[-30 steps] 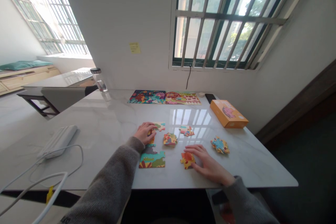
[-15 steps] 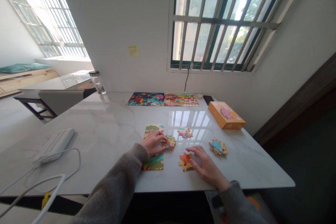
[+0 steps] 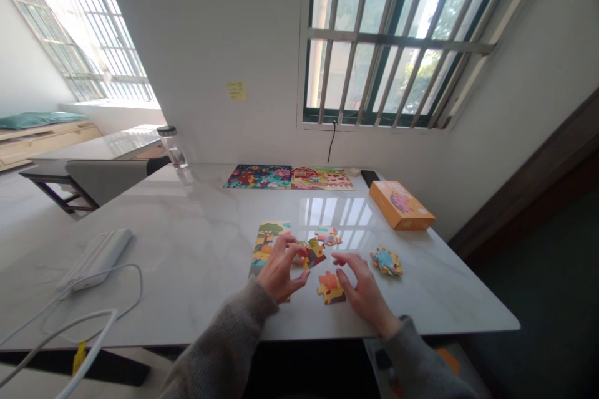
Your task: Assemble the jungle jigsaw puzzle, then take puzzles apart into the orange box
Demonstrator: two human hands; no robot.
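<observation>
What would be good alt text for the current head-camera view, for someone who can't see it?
A person's left hand has its fingers at a jigsaw piece, beside a partly assembled puzzle on a white table; the right hand is by more pieces. Two colourful pictures lie behind, with an orange box to the right.

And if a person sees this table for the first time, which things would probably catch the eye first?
Probably the bright orange box toward the back right of the white tabletop. Next, perhaps the two colourful picture sheets side by side along the back edge, with the barred window above and to the right. Nearer the viewer, the left hand and right hand are among bright jigsaw pieces.
</observation>
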